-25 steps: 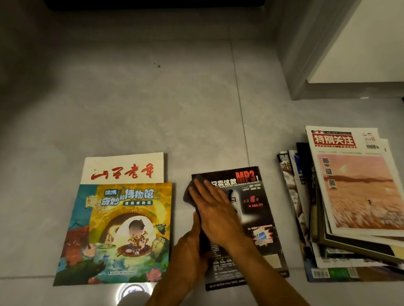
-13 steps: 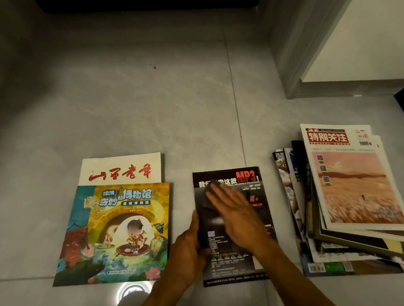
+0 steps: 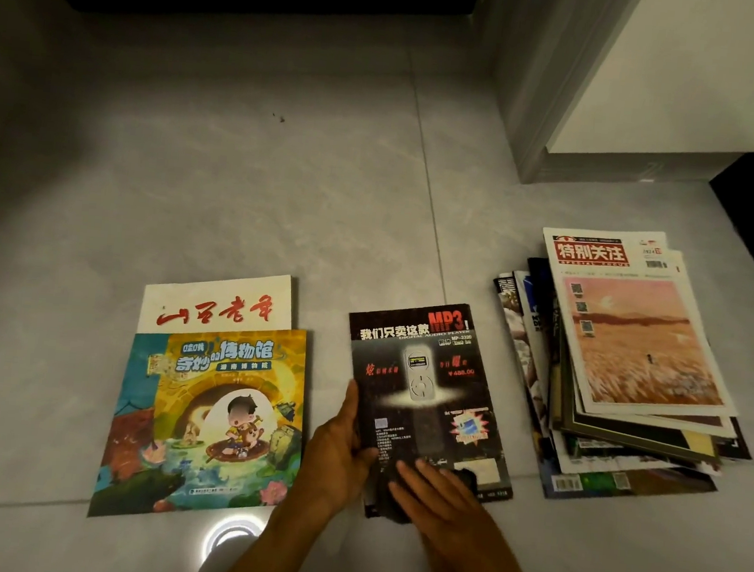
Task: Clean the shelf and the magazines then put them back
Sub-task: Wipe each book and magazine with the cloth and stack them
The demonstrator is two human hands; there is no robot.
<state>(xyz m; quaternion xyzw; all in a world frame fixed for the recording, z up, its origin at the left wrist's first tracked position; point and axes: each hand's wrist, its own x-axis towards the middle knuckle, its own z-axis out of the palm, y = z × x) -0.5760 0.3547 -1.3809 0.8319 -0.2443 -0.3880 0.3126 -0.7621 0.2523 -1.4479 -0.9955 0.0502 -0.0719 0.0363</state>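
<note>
Mostly grey tile floor [image 3: 237,191], mags [image 3: 633,354].

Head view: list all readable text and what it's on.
"MP3" and "我们只卖这款": black magazine
"¥488.00": same cover; the small print is unreadable
"特别关注": top of the stack
"山西老年": white magazine
"奇妙的博物馆": cartoon book
Barcodes and fine print: too small
</note>
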